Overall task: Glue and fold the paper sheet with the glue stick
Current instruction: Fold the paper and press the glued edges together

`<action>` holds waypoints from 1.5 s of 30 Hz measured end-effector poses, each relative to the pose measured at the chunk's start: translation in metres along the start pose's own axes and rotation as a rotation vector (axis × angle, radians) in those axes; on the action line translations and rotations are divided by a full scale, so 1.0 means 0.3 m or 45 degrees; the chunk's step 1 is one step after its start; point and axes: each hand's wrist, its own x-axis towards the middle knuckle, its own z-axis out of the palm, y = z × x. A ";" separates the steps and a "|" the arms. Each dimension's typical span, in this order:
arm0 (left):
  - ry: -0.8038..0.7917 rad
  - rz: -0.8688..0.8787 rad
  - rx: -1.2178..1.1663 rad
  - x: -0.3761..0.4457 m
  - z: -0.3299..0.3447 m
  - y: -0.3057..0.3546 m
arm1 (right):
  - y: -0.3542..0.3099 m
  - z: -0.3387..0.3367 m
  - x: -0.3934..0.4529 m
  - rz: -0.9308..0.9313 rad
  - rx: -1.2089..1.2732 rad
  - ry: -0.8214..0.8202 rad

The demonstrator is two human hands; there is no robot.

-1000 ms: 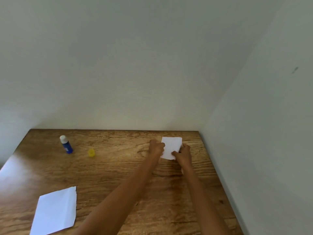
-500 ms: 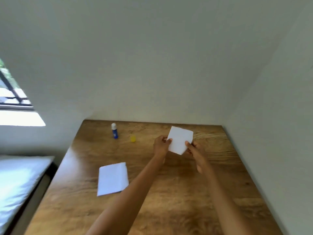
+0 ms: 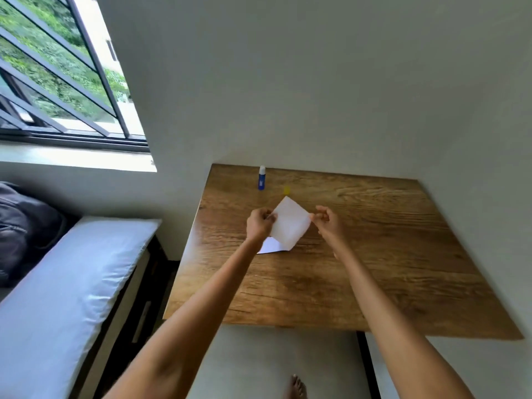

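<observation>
A small folded white paper sheet (image 3: 290, 223) hangs tilted above the wooden table (image 3: 374, 254), one corner pointing to the far side. My left hand (image 3: 259, 224) pinches its left edge and my right hand (image 3: 326, 220) pinches its right corner. A second white sheet (image 3: 269, 246) lies flat on the table, mostly hidden under the held one and my left wrist. The blue glue stick (image 3: 261, 178) with a white tip stands upright near the far edge. Its yellow cap (image 3: 286, 190) sits on the table just right of it.
The table stands in a corner between two white walls. A bed with a pale sheet (image 3: 66, 283) and a dark bundle (image 3: 26, 223) lies to the left under a barred window (image 3: 57, 82). My bare foot (image 3: 295, 387) shows on the floor below.
The view swung left and back, bringing the window and bed into sight. Both hands carried the held sheet leftwards until it hangs over the sheet lying on the table.
</observation>
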 end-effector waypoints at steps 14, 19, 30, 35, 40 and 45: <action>-0.111 -0.306 -0.382 -0.032 -0.168 -0.033 | -0.059 0.154 0.004 0.252 0.060 -0.190; 0.075 -0.057 0.071 0.004 -0.199 -0.079 | -0.028 0.143 0.048 0.325 0.097 -0.246; 0.086 0.265 0.989 0.010 -0.230 -0.225 | 0.018 0.172 0.068 0.564 0.495 -0.527; 0.143 0.096 0.180 -0.008 -0.237 -0.165 | 0.011 0.195 0.069 0.520 0.465 -0.551; -0.066 -0.009 0.045 -0.017 -0.229 -0.124 | 0.010 0.210 0.075 0.513 0.433 -0.494; -0.004 -0.048 0.125 -0.005 -0.216 -0.117 | 0.000 0.192 0.073 0.462 0.258 -0.376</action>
